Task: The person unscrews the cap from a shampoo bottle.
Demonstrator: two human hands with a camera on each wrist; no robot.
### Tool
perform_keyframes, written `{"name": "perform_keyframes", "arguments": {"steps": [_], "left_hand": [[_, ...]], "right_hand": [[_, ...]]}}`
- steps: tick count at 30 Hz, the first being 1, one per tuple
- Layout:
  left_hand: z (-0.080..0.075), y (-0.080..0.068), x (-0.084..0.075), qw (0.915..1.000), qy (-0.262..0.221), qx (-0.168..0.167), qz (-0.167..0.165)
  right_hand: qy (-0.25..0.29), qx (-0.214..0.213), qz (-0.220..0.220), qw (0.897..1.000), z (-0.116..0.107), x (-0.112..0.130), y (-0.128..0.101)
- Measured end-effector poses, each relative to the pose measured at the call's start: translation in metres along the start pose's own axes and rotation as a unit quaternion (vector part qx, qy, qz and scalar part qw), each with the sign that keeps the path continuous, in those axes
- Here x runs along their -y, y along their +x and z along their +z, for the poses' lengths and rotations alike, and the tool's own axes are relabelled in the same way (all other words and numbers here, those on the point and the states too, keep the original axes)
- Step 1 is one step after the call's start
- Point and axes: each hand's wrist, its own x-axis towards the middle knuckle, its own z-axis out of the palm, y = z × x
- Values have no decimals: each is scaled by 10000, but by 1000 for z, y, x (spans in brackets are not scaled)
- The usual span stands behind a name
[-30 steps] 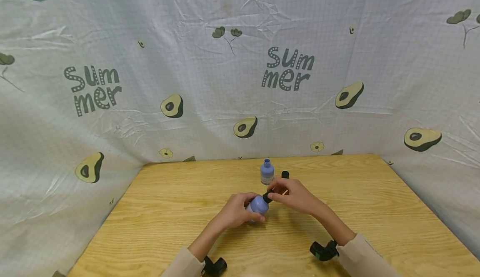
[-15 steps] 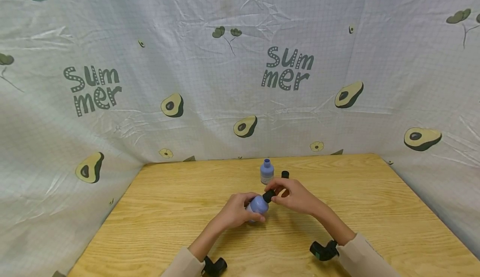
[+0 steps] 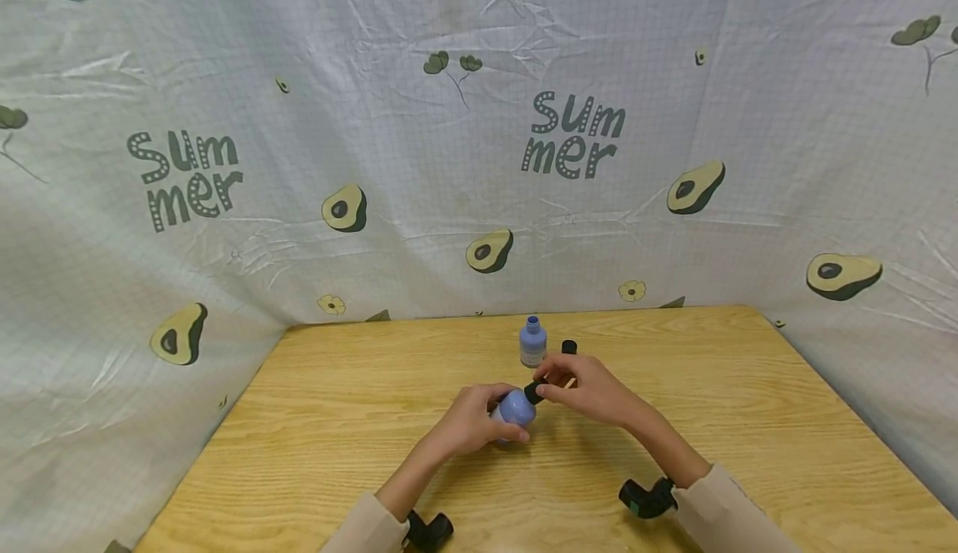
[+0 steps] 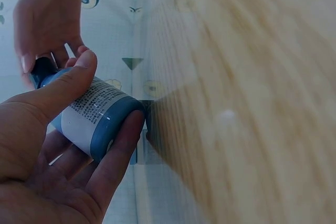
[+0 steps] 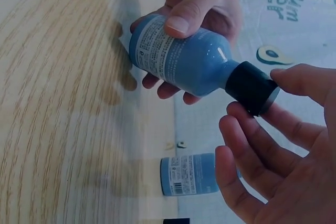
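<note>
My left hand (image 3: 479, 420) grips a blue bottle (image 3: 515, 408) with a white label, held tilted just above the wooden table (image 3: 337, 420). The bottle's black cap (image 3: 535, 392) points up and to the right. My right hand (image 3: 557, 382) pinches that cap between thumb and fingers. In the right wrist view the thumb lies over the black cap (image 5: 251, 87) and the fingers curl beneath it, while the left hand (image 5: 199, 3) wraps the blue bottle (image 5: 184, 59). The left wrist view shows the blue bottle (image 4: 100, 121) lying in my left palm.
A second blue bottle (image 3: 533, 343) stands uncapped just behind the hands, with a loose black cap (image 3: 570, 347) to its right. A printed cloth backdrop (image 3: 479, 162) walls the table's far and side edges. Black wrist mounts (image 3: 645, 499) sit near the front edge.
The right hand's fingers shifted slightly around the black cap. The left hand and the bottle stayed in the same place.
</note>
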Motion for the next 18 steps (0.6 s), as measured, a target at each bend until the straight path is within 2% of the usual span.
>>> {"name": "perform_keyframes", "arguments": {"steps": [7,18], "left_hand": [[0,0,0,10000,23,-9,-5],[0,1,1,10000,43,2,14]], "right_hand": [[34,70,-145,9999,-2,0,0],[3,50,174,9998,0,-4,2]]}}
